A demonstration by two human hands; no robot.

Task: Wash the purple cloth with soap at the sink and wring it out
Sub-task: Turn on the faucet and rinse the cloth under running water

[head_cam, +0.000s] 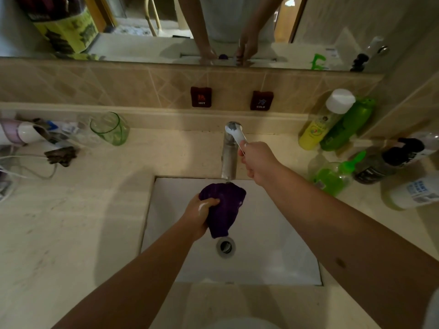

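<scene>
My left hand (pixel 199 214) grips the bunched purple cloth (pixel 225 207) and holds it over the white sink basin (pixel 273 245), just under the spout of the metal faucet (pixel 229 160). White soap foam shows on my left thumb. My right hand (pixel 257 162) is closed on the end of the faucet lever (pixel 235 132), which points toward me and to the right. I cannot tell whether water is running. The drain (pixel 225 246) lies just below the hanging end of the cloth.
Right of the faucet stand a yellow bottle (pixel 325 119), green bottles (pixel 346 124), a green soap pump (pixel 332 176), a dark pump bottle (pixel 389 160) and a white bottle (pixel 415 193). On the left counter are a green glass (pixel 110 129), a hair dryer (pixel 21 132) and cords.
</scene>
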